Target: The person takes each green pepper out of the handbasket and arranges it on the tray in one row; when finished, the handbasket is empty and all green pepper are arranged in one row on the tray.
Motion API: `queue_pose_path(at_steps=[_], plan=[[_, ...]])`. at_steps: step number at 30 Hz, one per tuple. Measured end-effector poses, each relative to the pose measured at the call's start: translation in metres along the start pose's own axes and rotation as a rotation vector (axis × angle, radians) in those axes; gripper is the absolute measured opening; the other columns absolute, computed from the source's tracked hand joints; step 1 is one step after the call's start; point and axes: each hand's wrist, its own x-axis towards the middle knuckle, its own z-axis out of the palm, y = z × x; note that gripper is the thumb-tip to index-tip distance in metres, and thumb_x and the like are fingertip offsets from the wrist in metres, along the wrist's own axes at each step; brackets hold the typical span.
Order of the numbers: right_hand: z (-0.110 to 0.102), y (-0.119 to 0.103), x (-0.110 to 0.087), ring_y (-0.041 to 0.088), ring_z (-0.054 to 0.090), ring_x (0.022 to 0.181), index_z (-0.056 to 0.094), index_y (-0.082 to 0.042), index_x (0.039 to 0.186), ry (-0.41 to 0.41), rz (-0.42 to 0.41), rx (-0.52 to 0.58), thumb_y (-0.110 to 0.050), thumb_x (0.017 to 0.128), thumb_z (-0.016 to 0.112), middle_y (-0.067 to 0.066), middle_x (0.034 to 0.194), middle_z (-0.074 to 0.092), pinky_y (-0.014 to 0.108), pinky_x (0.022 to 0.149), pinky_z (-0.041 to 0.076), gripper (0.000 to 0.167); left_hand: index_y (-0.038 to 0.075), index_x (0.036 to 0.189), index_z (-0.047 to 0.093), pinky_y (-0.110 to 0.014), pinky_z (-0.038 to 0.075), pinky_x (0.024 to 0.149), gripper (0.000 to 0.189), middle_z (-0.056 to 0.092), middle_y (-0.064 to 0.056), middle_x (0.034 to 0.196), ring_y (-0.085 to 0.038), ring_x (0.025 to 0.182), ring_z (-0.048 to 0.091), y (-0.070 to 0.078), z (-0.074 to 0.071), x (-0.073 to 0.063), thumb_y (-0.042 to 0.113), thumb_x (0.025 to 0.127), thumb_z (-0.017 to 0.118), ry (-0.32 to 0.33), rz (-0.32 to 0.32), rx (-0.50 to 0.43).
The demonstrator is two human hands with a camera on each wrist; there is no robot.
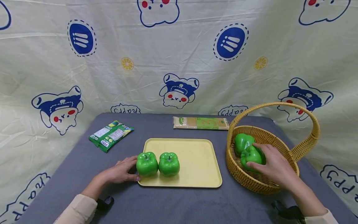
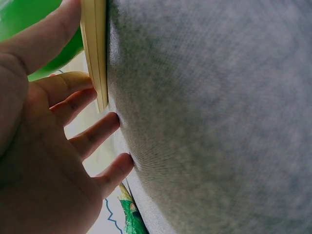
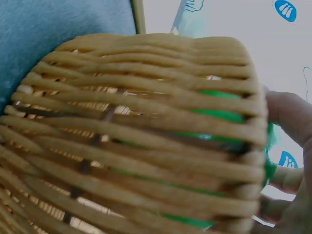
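Observation:
My right hand (image 1: 275, 165) reaches into a wicker basket (image 1: 293, 165) and grips a green bell pepper (image 1: 251, 157) between thumb and fingers. Behind that one, a second green pepper (image 1: 242, 141) lies inside the basket. In the right wrist view, the woven wall (image 3: 146, 122) hides most of the held pepper. On the left, my left hand (image 1: 123, 171) rests at the corner of a yellow tray (image 1: 195, 165), fingers spread. Its thumb (image 2: 46, 36) is at the tray's rim. Two green peppers stand side by side on the tray, the left pepper (image 1: 147, 165) right by that hand and the other pepper (image 1: 169, 165) beside it.
A green snack packet (image 1: 111, 135) lies at the back left of the grey table (image 1: 156, 205). Behind the tray is a long pack of noodles (image 1: 201, 123). The basket's tall handle (image 1: 272, 105) arches above the right hand. A printed curtain (image 1: 179, 56) hangs behind.

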Motion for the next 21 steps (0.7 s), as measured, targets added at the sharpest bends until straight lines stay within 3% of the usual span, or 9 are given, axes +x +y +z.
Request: queue_pose_path(at_steps=[11, 21], plan=[[-0.008, -0.013, -0.004, 0.036, 0.048, 0.097, 0.045, 0.000, 0.135, 0.126, -0.044, 0.035, -0.044, 0.075, 0.077, 0.025, 0.118, 0.051, 0.044, 0.069, 0.040, 0.081, 0.004, 0.141, 0.041, -0.066, 0.026, 0.097, 0.078, 0.038, -0.018, 0.146, -0.042, 0.134, 0.034, 0.000, 0.000, -0.001, 0.043, 0.081, 0.071, 0.003, 0.003, 0.007], [-0.012, -0.030, -0.008, 0.032, 0.051, 0.094, 0.044, -0.003, 0.137, 0.156, -0.070, 0.079, -0.042, 0.076, 0.077, 0.020, 0.115, 0.049, 0.034, 0.065, 0.041, 0.080, 0.004, 0.141, 0.041, -0.067, 0.024, 0.098, 0.078, 0.038, -0.019, 0.146, -0.043, 0.134, 0.032, 0.002, 0.000, -0.001, 0.043, 0.080, 0.071, -0.004, -0.004, -0.001]])
